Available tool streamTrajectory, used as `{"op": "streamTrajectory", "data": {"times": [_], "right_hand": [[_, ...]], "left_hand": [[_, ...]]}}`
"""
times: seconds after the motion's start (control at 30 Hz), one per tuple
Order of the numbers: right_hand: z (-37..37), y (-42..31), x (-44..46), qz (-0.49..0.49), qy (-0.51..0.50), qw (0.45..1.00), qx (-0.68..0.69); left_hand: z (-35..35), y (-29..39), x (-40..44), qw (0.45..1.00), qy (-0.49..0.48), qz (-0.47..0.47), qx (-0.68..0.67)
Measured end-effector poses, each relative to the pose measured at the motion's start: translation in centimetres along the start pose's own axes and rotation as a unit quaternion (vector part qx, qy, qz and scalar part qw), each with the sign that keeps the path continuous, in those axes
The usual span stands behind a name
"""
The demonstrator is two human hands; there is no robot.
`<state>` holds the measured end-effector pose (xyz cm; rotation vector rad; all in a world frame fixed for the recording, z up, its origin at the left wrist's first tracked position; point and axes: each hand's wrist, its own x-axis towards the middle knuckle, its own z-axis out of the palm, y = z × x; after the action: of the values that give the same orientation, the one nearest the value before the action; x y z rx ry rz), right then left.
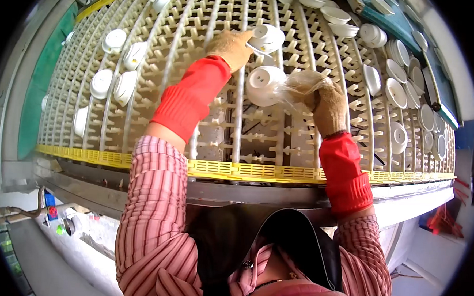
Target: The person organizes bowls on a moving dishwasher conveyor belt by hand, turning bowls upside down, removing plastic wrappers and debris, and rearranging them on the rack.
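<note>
Apron [213,240]: dark, nearest my eye, worn over a striped shirt [160,224].
Lower bowl [264,85]: white, base up on the peg belt [237,132], just beside the wispy clear stuff [296,88] or touching it; can't say which.
Upper bowl [267,37]: white, also base up, just beyond the lower one.
L hand [229,46]: gloved, fingers at the upper bowl's side; can't tell if clamped on it or only touching.
R hand [328,102]: gloved, closed round the wispy stuff; the two hands are well apart.
Handling (my guess): bowls prob. light, v. stiff, smooth so slippery, esp. if wet; brittle if ceramic. Wispy stuff looks soft + limp.
Best hold: bowl rim, or foot ring on the base; wispy stuff bunched.
Left-side bowls [101,83]: scattered on the belt, some tilted.
Right-side dishes [395,92]: crowded, overlapping, hard to count.
Hidden: both palms, insides of the base-up bowls, some fingertips.
Unclear: wispy stuff, film or fibres? Marks on the bowl bases too small to read; belt cut off up top, corners lost in black.
</note>
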<state>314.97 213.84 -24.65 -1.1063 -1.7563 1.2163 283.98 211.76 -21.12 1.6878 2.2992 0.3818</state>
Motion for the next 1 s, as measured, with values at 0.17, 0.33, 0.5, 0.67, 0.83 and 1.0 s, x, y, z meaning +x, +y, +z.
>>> {"op": "streamTrajectory", "data": {"times": [0.17, 0.33, 0.5, 0.67, 0.83, 1.0], "right_hand": [[1.1, 3.6, 1.4, -0.137, 0.039, 0.990, 0.013], [2.1, -1.2, -0.3, 0.070, 0.046, 0.982, 0.171], [1.7, -0.2, 1.3, 0.006, 0.015, 0.991, -0.130], [1.1, 0.3, 3.0, -0.070, 0.079, 0.977, -0.186], [-3.8, -3.9, 3.4, -0.012, 0.114, 0.946, -0.304], [-14.5, -3.5, 1.1, -0.083, 0.195, 0.952, -0.220]], "left_hand": [[1.3, 2.8, -1.4, 0.973, 0.046, 0.044, -0.222], [-0.9, 2.6, -5.0, 0.934, 0.091, 0.091, -0.332], [-0.8, 1.9, -10.5, 0.974, 0.083, 0.082, -0.192], [0.7, 6.4, -18.4, 0.971, -0.007, 0.237, -0.008], [5.6, 7.4, -19.8, 0.945, 0.041, 0.315, 0.081], [4.5, 8.5, -20.8, 0.966, 0.003, 0.233, 0.113]]}}
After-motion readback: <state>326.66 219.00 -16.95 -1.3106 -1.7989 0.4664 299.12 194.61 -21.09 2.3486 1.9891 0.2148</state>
